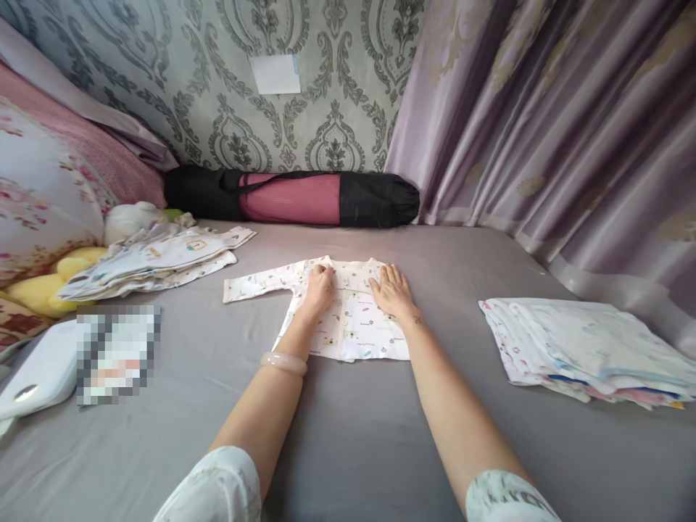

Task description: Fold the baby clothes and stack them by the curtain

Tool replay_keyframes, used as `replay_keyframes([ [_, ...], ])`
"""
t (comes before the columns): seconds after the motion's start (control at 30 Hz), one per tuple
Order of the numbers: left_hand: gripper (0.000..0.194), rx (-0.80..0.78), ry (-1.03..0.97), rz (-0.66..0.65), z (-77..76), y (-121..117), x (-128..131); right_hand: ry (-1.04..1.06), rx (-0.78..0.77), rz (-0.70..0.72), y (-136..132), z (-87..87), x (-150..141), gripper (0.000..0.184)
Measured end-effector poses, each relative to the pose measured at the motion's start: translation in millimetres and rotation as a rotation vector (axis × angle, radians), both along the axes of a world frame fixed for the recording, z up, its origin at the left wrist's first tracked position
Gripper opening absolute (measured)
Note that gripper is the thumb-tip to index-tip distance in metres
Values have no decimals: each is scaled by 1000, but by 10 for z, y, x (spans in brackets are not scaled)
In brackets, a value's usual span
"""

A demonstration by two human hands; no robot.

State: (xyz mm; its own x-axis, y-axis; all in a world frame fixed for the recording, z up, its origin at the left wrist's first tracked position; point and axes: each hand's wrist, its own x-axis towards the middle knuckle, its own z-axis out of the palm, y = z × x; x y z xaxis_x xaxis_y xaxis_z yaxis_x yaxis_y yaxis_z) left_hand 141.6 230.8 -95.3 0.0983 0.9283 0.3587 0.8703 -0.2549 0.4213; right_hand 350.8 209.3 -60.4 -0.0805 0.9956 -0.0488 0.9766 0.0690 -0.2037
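A small white baby shirt [373,333] with a tiny coloured print lies spread on the grey bed sheet [348,435]. Its left sleeve [261,283] stretches out to the side, while the right one appears folded inward across the chest. My left hand [320,288] is closed near the collar, fingers curled onto the shirt's fabric; the fingertips are partly hidden. Flat on the shirt's right shoulder rests my right hand [392,291], its fingers extended. A pale bangle [283,362] circles my left wrist.
Stacked folded baby clothes [592,348] lie at right; more clothes [163,257] lie at left beside a yellow plush [48,283]. A white device [46,362] and a blurred-out item [118,355] sit front left. A black-and-pink rolled bag [291,197] lines the wall.
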Motion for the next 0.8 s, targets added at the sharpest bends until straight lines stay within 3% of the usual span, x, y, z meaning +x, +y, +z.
replay_keyframes([
  [0.27,33,-168,109,88,257,-150,28,-15,-78,11,52,136,0,71],
  [0.37,28,-235,66,105,378,-177,-4,-31,-23,31,81,185,-24,69],
  [0.63,37,-280,-98,154,575,-162,-363,-4,5,-12,129,-45,-67,76],
  [0.8,37,-335,-291,183,620,-193,-542,-14,6,-13,151,-73,-59,75],
])
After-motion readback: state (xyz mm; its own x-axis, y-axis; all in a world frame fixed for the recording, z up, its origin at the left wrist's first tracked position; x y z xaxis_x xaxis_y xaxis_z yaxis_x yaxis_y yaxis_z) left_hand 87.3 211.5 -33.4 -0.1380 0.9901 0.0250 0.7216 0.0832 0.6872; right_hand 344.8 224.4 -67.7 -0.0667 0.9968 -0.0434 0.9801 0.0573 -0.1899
